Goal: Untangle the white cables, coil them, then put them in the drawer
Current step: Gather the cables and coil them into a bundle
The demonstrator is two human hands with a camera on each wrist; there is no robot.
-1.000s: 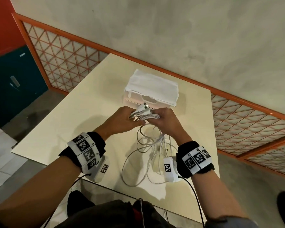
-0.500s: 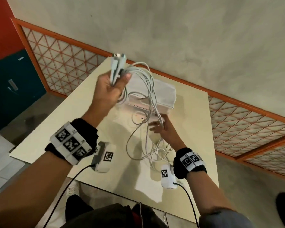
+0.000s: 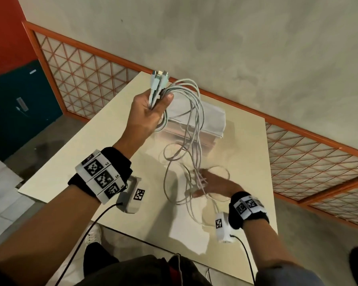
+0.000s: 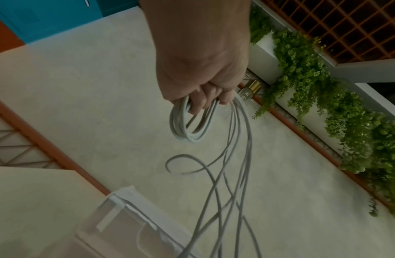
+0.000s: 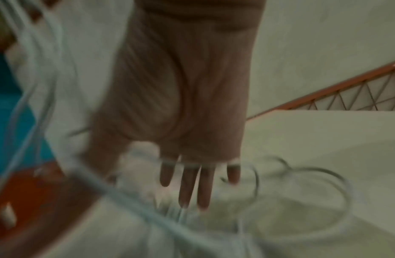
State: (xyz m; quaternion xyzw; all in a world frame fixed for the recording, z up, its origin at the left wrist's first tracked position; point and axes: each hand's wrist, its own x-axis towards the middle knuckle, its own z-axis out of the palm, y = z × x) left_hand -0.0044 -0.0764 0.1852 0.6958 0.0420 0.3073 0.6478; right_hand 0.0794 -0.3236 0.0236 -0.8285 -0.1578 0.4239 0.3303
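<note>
Right-wrist view: motion-blurred, cable detail unreadable. Translucent plastic drawer box (image 3: pixel 196 129): partly screened by hanging strands; whether open cannot be told. Bundle of thin white cables (image 3: pixel 191 129): plug ends point up from the raised left hand (image 3: pixel 146 112), grip clenched round them; strands hang roughly vertical to loose loops on the cream rectangular table (image 3: pixel 87 153). Right hand (image 3: pixel 213 185): fingers straight, grip released, low among the strands.

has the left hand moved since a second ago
Yes. The left hand has gone up and away from the table, lifting the cable ends; a second ago it was low, just in front of the drawer box.
</note>
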